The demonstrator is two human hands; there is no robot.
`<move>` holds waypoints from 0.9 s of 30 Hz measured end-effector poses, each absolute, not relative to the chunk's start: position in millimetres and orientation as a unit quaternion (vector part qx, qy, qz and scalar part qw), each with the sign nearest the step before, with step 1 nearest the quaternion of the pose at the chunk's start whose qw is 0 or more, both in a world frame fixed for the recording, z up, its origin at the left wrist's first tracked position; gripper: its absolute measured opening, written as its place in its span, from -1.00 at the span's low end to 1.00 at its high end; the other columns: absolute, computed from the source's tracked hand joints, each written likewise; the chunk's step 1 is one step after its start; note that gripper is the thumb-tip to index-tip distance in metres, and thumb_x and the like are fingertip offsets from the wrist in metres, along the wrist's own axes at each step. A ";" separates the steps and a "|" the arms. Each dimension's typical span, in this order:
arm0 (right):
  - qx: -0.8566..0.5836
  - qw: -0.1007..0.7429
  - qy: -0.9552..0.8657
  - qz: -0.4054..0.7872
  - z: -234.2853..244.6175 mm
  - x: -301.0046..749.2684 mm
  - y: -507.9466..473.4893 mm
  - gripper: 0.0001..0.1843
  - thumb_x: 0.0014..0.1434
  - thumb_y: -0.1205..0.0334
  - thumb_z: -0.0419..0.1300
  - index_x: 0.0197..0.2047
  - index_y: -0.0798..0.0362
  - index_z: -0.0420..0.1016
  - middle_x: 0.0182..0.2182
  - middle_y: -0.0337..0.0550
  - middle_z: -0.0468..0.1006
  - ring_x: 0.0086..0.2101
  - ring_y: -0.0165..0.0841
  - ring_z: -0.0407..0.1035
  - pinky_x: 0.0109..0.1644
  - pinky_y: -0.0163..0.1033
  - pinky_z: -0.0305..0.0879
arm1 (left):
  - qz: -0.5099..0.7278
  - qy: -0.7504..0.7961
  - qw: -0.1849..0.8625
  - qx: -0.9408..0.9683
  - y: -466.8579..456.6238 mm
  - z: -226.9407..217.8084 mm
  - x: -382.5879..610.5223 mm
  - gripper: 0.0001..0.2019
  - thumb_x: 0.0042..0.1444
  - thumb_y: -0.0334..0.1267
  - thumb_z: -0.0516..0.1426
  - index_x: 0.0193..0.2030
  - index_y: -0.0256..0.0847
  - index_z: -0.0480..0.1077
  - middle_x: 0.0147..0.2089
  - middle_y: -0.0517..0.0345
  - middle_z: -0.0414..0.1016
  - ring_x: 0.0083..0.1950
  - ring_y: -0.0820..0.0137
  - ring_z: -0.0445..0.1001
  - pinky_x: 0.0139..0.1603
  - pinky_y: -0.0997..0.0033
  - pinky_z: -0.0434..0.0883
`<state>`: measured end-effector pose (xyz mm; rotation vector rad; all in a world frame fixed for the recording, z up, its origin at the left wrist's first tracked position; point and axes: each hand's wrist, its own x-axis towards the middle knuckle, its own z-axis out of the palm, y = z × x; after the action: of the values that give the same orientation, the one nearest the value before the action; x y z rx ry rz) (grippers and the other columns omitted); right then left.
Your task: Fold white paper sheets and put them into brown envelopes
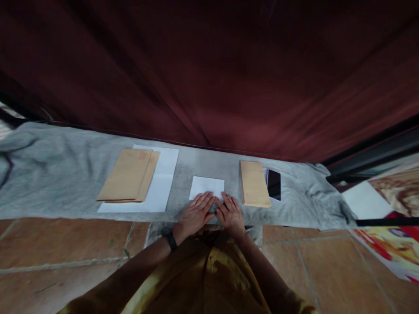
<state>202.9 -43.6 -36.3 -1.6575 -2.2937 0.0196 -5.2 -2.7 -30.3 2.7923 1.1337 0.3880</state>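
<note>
A small white rectangle of paper [206,184], apparently folded, lies flat on the grey cloth right in front of me. My left hand [195,213], with a dark band on its wrist, rests palm down on the paper's near edge, fingers stretched out. Beside it, my right hand [230,211] lies flat with fingers spread, touching the paper's near right corner. The thumbs come close together at the near side. Both palms hide the near part of the paper.
Brown envelopes [126,174] lie on white sheets [166,174] to the left. To the right are another brown envelope [254,183] and a phone [274,184]. The grey cloth [59,170] covers a narrow surface, with a dark red curtain [209,78] behind it.
</note>
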 end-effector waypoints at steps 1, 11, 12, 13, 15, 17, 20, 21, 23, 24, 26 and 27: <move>-0.578 0.157 -0.801 0.007 -36.1 202.9 -43.7 -0.51 0.44 0.16 0.05 0.39 -0.04 0.32 0.43 0.01 0.18 0.36 -0.11 0.16 0.44 0.09 0.06 | 0.124 0.373 0.048 0.918 -3.8 -30.0 -8.9 -0.37 0.39 0.04 -0.03 0.48 -0.27 0.11 0.53 -0.09 0.10 0.55 0.22 0.04 0.54 0.07 0.02; -0.574 0.159 -0.803 0.006 -34.6 204.1 -45.3 -0.50 0.43 0.17 0.10 0.39 -0.17 0.32 0.46 -0.08 0.12 0.36 -0.12 0.17 0.44 0.07 0.06 | 0.105 0.409 0.009 0.906 -12.1 -26.0 -25.3 -0.31 0.36 0.09 0.00 0.46 -0.36 0.14 0.52 -0.23 0.10 0.55 0.13 0.02 0.53 0.07 0.05; -0.572 0.158 -0.805 0.007 -34.5 204.6 -45.4 -0.51 0.43 0.17 0.11 0.39 -0.19 0.33 0.47 -0.09 0.10 0.36 -0.12 0.17 0.43 0.08 0.06 | 0.100 0.411 0.007 0.906 -13.1 -25.2 -26.1 -0.30 0.35 0.09 0.02 0.46 -0.37 0.14 0.52 -0.24 0.09 0.56 0.13 0.02 0.53 0.07 0.04; -0.571 0.157 -0.806 0.009 -34.2 205.0 -45.5 -0.51 0.42 0.18 0.11 0.38 -0.20 0.33 0.47 -0.09 0.09 0.36 -0.11 0.17 0.43 0.08 0.07 | 0.095 0.413 0.005 0.906 -14.0 -24.1 -26.6 -0.29 0.34 0.08 0.03 0.46 -0.37 0.13 0.52 -0.25 0.09 0.56 0.11 0.01 0.53 0.06 0.04; -0.569 0.156 -0.808 0.011 -33.6 205.6 -45.7 -0.50 0.42 0.18 0.12 0.38 -0.21 0.33 0.47 -0.09 0.10 0.35 -0.10 0.17 0.43 0.09 0.08 | 0.086 0.417 0.004 0.905 -15.8 -21.9 -26.6 -0.29 0.33 0.08 0.06 0.47 -0.33 0.12 0.53 -0.25 0.07 0.56 0.08 0.01 0.52 0.03 0.05; -0.567 0.155 -0.809 0.013 -32.7 205.8 -45.9 -0.50 0.41 0.18 0.13 0.38 -0.22 0.33 0.46 -0.09 0.11 0.36 -0.09 0.16 0.43 0.10 0.09 | 0.080 0.418 0.006 0.905 -17.2 -20.0 -25.0 -0.30 0.32 0.08 0.08 0.50 -0.19 0.09 0.55 -0.22 0.02 0.55 0.04 0.01 0.51 -0.03 0.06; -0.566 0.154 -0.809 0.013 -31.9 205.7 -46.2 -0.50 0.41 0.18 0.13 0.38 -0.20 0.33 0.47 -0.07 0.10 0.37 -0.09 0.14 0.43 0.11 0.07 | 0.074 0.415 0.008 0.907 -18.6 -19.2 -21.4 -0.28 0.29 0.09 0.11 0.52 -0.01 0.04 0.56 -0.22 -0.04 0.55 -0.03 -0.01 0.48 -0.11 0.07; -0.566 0.154 -0.810 0.013 -31.8 205.6 -46.3 -0.50 0.41 0.18 0.13 0.38 -0.19 0.34 0.47 -0.07 0.09 0.37 -0.09 0.14 0.43 0.11 0.07 | 0.071 0.416 0.008 0.906 -18.9 -19.5 -20.4 -0.26 0.28 0.11 0.13 0.52 -0.01 0.03 0.56 -0.24 -0.05 0.55 -0.05 -0.01 0.48 -0.12 0.07; -0.567 0.154 -0.809 0.010 -32.1 205.5 -46.4 -0.50 0.41 0.19 0.12 0.38 -0.19 0.34 0.47 -0.07 0.09 0.37 -0.09 0.14 0.43 0.11 0.06 | 0.067 0.419 0.008 0.905 -19.5 -20.7 -19.2 -0.23 0.26 0.13 0.14 0.52 -0.04 0.04 0.56 -0.28 -0.05 0.55 -0.07 -0.02 0.48 -0.12 0.06; -0.566 0.153 -0.810 0.009 -32.3 205.6 -46.4 -0.50 0.42 0.18 0.12 0.39 -0.19 0.33 0.47 -0.07 0.09 0.37 -0.10 0.13 0.43 0.11 0.06 | 0.066 0.420 0.008 0.905 -19.7 -21.4 -19.1 -0.23 0.25 0.13 0.14 0.52 -0.05 0.04 0.56 -0.29 -0.05 0.55 -0.06 -0.02 0.49 -0.12 0.05; -0.564 0.153 -0.811 0.005 -33.0 205.9 -46.4 -0.50 0.42 0.18 0.12 0.39 -0.20 0.32 0.47 -0.08 0.09 0.37 -0.10 0.13 0.43 0.10 0.06 | 0.067 0.420 0.009 0.905 -20.1 -22.3 -19.2 -0.23 0.26 0.13 0.14 0.52 -0.08 0.04 0.56 -0.29 -0.06 0.55 -0.05 -0.02 0.49 -0.13 0.04; -0.563 0.152 -0.812 0.003 -33.3 206.1 -46.4 -0.50 0.42 0.18 0.11 0.39 -0.20 0.32 0.47 -0.08 0.09 0.37 -0.11 0.12 0.44 0.10 0.06 | 0.067 0.420 0.010 0.905 -20.2 -22.4 -19.4 -0.23 0.26 0.13 0.13 0.52 -0.08 0.04 0.56 -0.28 -0.06 0.55 -0.04 -0.01 0.49 -0.14 0.04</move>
<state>206.1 -46.4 -33.3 -1.6154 -2.3312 0.0089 -19.4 -20.2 -22.4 2.8249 1.3122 0.2091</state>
